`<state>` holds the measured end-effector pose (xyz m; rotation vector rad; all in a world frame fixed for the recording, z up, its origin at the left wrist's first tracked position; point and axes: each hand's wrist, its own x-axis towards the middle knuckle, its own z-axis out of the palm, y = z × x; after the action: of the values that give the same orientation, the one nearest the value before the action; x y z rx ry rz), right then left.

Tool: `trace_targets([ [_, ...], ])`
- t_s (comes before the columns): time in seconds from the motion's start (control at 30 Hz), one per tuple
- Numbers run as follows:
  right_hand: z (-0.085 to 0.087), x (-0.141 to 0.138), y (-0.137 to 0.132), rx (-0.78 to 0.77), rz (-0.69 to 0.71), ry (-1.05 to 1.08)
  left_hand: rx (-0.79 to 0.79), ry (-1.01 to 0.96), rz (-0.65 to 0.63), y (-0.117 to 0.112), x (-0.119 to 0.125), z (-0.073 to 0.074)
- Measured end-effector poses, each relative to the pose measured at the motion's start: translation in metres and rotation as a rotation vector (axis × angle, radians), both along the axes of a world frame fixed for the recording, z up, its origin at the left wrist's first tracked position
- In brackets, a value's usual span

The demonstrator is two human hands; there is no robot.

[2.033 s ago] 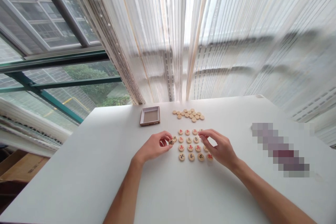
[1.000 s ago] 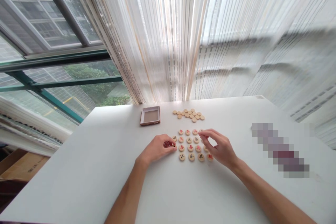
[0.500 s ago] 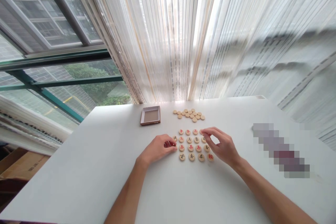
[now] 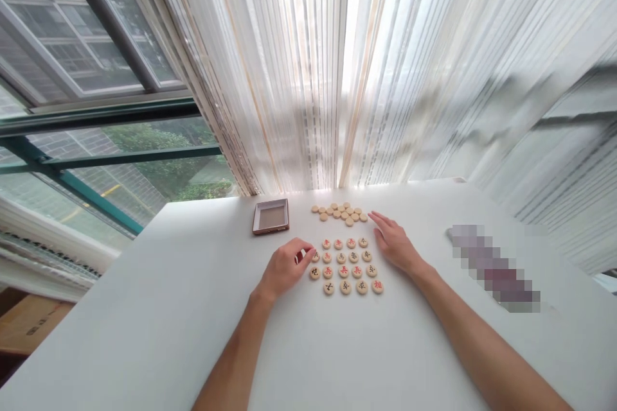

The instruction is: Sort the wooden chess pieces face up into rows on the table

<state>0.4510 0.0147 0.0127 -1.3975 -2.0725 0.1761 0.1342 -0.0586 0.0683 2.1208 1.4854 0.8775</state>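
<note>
Round wooden Chinese chess pieces point(image 4: 344, 271) with red or black characters lie face up in rows on the white table point(image 4: 308, 347). At the rows' left side, my left hand point(image 4: 285, 268) has thumb and forefinger closed at the edge of a black-marked piece point(image 4: 315, 257), which its fingertips partly cover. A piece with a black character point(image 4: 315, 273) lies just below those fingertips. My right hand point(image 4: 394, 242) is stretched out with nothing visible in it. Its fingertips are beside the right end of a cluster of blank-side-up pieces point(image 4: 347, 214).
A shallow box with a brown rim point(image 4: 270, 217) sits left of the cluster near the table's far edge. A pixelated blurred object point(image 4: 496, 270) lies on the right. Striped curtains point(image 4: 318, 77) hang behind the table, and a cardboard box point(image 4: 33, 321) stands lower left.
My right hand has left a piece at the top right of the rows and moved toward the cluster, fingers extended. My left fingertips have shifted up from one piece to the one above.
</note>
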Motion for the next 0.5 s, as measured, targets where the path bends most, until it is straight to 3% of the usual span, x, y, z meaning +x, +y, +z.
trace_targets([
  [0.2,0.002,-0.007,0.01,0.016,-0.004,-0.118,0.056,0.033,0.017,0.001,0.001,-0.002],
  [0.5,0.007,-0.01,0.012,0.057,0.012,0.067,0.075,0.026,0.035,0.002,0.001,-0.004],
])
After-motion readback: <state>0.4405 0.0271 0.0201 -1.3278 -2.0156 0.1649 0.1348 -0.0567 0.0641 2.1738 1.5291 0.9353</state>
